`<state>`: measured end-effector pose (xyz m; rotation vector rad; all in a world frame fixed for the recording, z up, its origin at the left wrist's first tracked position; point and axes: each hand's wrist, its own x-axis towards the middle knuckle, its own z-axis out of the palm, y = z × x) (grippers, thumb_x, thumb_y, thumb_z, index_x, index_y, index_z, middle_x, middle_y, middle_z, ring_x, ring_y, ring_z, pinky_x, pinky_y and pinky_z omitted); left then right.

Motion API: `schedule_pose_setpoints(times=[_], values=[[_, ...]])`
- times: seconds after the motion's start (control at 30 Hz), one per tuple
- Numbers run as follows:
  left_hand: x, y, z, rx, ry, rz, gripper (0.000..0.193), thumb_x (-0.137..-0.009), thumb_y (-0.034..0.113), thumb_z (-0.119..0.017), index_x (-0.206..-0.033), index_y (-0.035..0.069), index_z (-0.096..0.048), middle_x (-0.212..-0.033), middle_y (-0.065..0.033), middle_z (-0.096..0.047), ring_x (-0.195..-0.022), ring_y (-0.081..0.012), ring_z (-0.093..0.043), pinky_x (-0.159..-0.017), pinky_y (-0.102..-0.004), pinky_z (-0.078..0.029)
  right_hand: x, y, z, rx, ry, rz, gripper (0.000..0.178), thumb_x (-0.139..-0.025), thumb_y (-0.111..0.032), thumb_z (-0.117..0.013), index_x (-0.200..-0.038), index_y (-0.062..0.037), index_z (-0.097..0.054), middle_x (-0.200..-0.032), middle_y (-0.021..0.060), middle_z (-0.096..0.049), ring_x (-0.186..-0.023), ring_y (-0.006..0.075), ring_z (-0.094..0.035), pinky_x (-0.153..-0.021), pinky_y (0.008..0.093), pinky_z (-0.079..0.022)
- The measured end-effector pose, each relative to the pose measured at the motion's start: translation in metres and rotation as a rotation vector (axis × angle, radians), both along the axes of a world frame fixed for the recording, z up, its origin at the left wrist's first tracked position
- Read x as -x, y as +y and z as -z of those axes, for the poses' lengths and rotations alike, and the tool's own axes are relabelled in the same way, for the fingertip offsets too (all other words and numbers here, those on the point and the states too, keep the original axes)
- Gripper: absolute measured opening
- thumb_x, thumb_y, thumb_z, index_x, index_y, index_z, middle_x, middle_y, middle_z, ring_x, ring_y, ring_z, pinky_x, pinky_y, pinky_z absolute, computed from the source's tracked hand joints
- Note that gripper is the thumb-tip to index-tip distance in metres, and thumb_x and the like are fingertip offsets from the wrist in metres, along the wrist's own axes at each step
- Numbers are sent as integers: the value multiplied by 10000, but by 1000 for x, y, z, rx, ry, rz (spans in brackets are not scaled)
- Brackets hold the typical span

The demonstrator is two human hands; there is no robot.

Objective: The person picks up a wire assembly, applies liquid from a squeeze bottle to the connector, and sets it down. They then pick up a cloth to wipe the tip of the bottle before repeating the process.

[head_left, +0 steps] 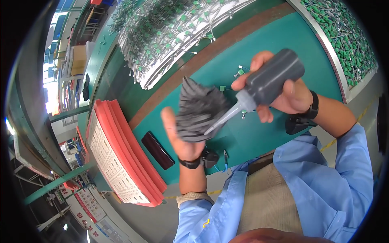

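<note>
My left hand (187, 146) is raised with its thumb stretched out and a crumpled grey-and-black striped cloth (198, 109) over the palm and fingers. The cloth hides most of those fingers. My right hand (298, 95) is wrapped round a dark squeeze bottle (275, 77), tilted with its pale tapered nozzle pointing down to the left. The nozzle's tip meets the lower part of the cloth in this view; whether it touches cannot be told. Several small green connectors (240, 72) with short wires lie on the green tabletop (283, 40) beyond the hands.
A large heap of grey cables with green ends (162, 36) fills the far left. More green pieces fill a metal-edged tray (338, 60) at the right. A black phone (158, 150) lies beside red folders (133, 154) at the left. A blue clip (226, 158) hangs near the front edge.
</note>
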<state>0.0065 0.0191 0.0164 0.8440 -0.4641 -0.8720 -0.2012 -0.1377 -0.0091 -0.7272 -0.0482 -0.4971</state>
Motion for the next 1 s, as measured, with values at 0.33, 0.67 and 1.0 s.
schedule_pose_setpoints(times=[0.33,0.67,1.0], values=[[-100,17,0,-987,-1115,-276,242,-912,12,-610,-1147,31,-556,-1043,-126,-652,-870,-169,-609,-800,-304,-491,0,-18,-4,-131,-8,280,633,-997,-532,-524,-1460,-145,-331,-1421,270,-500,-724,141,-669,-621,247,-543],[-1,-36,31,-409,-1683,230,290,-842,-1,-698,-1126,8,-640,-1121,-138,-630,-908,-257,-637,-762,-324,-522,2,-15,-2,-55,9,249,591,-996,-473,-559,-1430,-125,-359,-1419,264,-502,-696,140,-667,-555,235,-526],[-18,-14,10,-421,-908,271,203,-894,-41,-663,-1091,1,-637,-1092,-126,-646,-907,-216,-651,-811,-329,-521,-6,-9,-13,136,156,367,591,-930,-241,-712,-1399,-111,-377,-1497,263,-404,-724,170,-696,-517,238,-526]])
